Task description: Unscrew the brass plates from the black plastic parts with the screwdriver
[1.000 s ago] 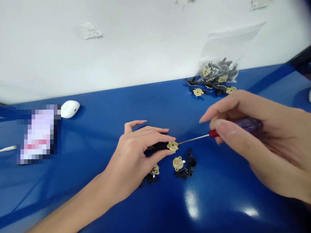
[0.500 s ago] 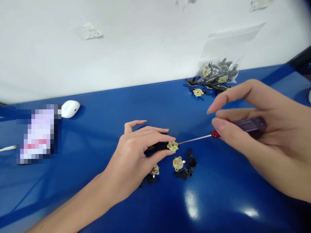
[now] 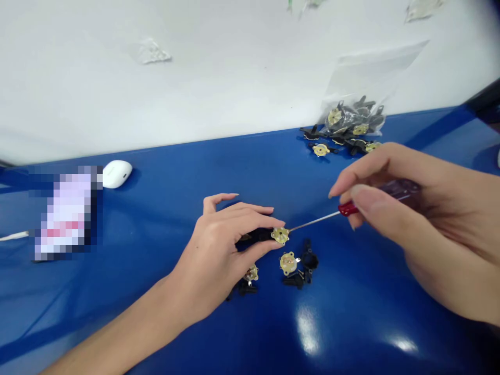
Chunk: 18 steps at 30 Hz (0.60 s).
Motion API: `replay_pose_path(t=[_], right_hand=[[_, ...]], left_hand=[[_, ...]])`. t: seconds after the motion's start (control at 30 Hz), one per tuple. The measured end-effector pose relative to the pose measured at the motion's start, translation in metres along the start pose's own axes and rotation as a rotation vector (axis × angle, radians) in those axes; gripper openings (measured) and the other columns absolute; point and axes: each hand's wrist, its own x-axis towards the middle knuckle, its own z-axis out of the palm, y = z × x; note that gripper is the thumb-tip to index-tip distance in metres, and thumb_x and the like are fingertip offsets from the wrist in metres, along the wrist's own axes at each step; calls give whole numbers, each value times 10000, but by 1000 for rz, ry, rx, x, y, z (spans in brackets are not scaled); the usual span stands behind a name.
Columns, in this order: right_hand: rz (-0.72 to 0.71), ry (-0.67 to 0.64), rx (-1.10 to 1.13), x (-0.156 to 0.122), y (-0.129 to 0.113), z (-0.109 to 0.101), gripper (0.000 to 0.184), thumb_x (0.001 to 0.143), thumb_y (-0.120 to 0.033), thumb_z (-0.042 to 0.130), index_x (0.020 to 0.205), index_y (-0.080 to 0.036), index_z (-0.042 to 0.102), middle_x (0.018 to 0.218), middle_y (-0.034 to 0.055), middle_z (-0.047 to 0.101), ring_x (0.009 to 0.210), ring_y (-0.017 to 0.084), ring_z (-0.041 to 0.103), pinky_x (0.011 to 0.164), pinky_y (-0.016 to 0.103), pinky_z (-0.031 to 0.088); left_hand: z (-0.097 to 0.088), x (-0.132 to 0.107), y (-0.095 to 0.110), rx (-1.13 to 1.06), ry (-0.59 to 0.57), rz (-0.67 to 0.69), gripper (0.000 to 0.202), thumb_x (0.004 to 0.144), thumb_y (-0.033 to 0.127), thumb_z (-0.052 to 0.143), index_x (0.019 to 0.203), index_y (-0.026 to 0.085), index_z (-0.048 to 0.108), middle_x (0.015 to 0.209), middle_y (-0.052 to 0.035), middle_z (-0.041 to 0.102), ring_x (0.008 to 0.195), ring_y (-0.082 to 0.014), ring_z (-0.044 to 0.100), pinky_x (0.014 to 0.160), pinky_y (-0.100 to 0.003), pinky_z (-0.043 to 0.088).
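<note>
Blue gloss bench [image 3: 351, 323] meets white wall [image 3: 234, 67] along a far edge that runs slightly uphill to the right. Plastic bag [image 3: 353, 117] stands at this edge, holding black parts with brass discs; more such parts lie loose just in front of it. White oval case [image 3: 117, 173] sits near the edge at left. Beside it lies pixelated block [image 3: 64, 213], its markings too blurred to read, with white cable [image 3: 13, 236] running from its left side. No other writing is legible.

Left hand [image 3: 219, 245] rests low on the bench, fingers lightly spread and curved. Its fingertips [image 3: 269, 221] and thumb [image 3: 260, 249] pinch black part [image 3: 253, 235], whose brass disc [image 3: 280, 235] projects beyond them. Two similar parts [image 3: 288, 263] [image 3: 251, 273] and black pieces [image 3: 310, 260] lie just below this hand.

Right hand [image 3: 422, 219] is raised above the bench and pinches screwdriver [image 3: 390, 190] between thumb and fingers, index finger extended. Its purple handle is partly hidden; its red collar [image 3: 347, 209] is visible. Its steel shaft [image 3: 312, 223] slopes down to the disc's right edge, and its tip appears to touch there.
</note>
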Motion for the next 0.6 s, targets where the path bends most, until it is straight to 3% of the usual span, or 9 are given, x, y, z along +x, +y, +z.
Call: replay_pose_path(t=[0.1, 0.23, 0.3, 0.37, 0.47, 0.6], right_hand=[[42, 2, -16, -2, 1, 0, 179, 1116, -488, 652, 1173, -364, 767, 597, -78, 616, 497, 119, 593, 434, 280, 403], [15, 27, 39, -5, 1, 1, 136, 1096, -367, 637, 1198, -348, 725, 937, -23, 751, 750, 173, 689, 618, 342, 511], [-1, 24, 77, -5, -1, 3, 148, 1118, -417, 612, 1140, -342, 737, 1028, -9, 749, 838, 195, 687, 708, 379, 524], [33, 32, 131, -5, -4, 6, 271, 1156, -507, 559, 1091, -352, 772, 1069, -2, 748, 873, 201, 685, 739, 396, 522], [128, 56, 269, -3, -8, 10, 368, 1171, -560, 522, 1109, -379, 836, 1117, 22, 733, 885, 196, 687, 676, 372, 530], [259, 76, 511, 2, -9, 13, 236, 1096, -450, 704, 1287, -351, 800, 883, 12, 658, 608, 150, 612, 442, 313, 449]], left_hand=[[0, -1, 0, 4, 3, -1, 224, 987, 286, 919, 1173, 340, 808, 1179, 134, 896, 1287, -188, 799, 1275, -393, 295], [0, -1, 0, 1, 7, -5, 230, 980, 282, 927, 1167, 338, 806, 1175, 137, 896, 1287, -185, 801, 1282, -388, 288], [0, -1, 1, 3, 3, -4, 231, 982, 283, 925, 1170, 343, 804, 1182, 145, 894, 1295, -177, 797, 1282, -382, 284], [-1, -1, 1, 6, 1, -6, 228, 983, 286, 925, 1166, 346, 803, 1183, 150, 893, 1297, -173, 796, 1278, -381, 285], [0, -1, 1, 6, 1, -4, 224, 980, 280, 927, 1159, 336, 806, 1170, 143, 898, 1284, -182, 803, 1275, -388, 286], [0, 0, -1, -4, 4, -1, 224, 978, 282, 929, 1162, 328, 809, 1173, 130, 900, 1279, -194, 807, 1270, -401, 297]])
